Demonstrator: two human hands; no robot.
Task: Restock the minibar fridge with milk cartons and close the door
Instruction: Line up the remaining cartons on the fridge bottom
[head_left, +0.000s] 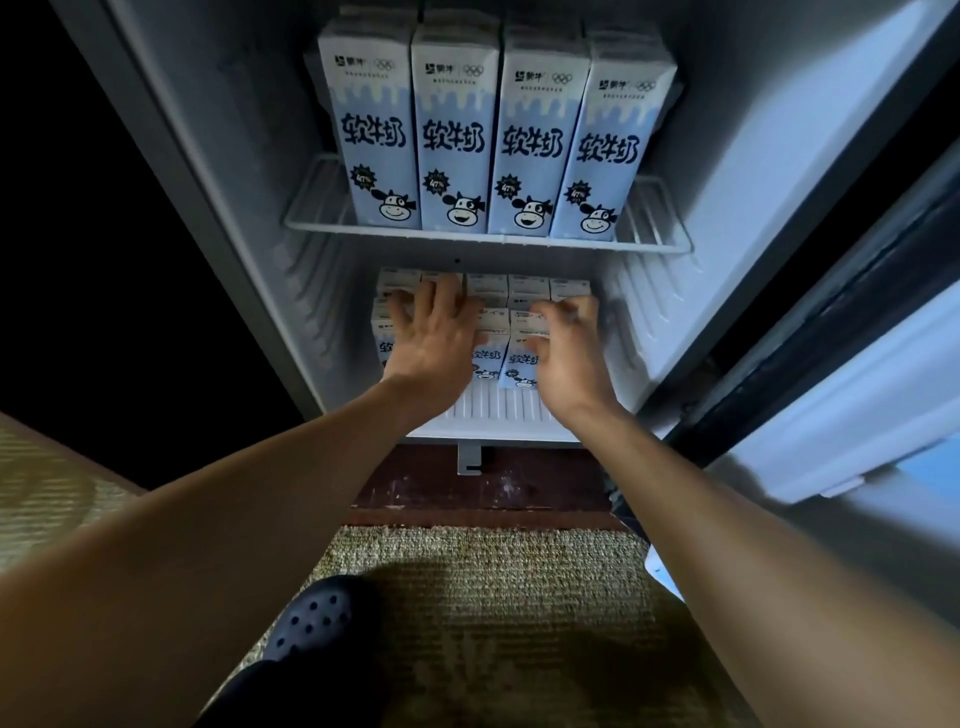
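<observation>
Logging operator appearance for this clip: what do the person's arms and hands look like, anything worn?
The left hand and right hand are bare: no gloves, rings or watch show. The left forearm and right forearm are bare too; no sleeve in view.

The left forearm (249, 488) and right forearm (727, 519) are bare up to the frame edge. The left hand (436, 338) and right hand (566, 353) are bare. One foot wears a dark navy clog (311, 618) with a rounded toe and round ventilation holes. A dark trouser leg (270, 696) adjoins it.
</observation>
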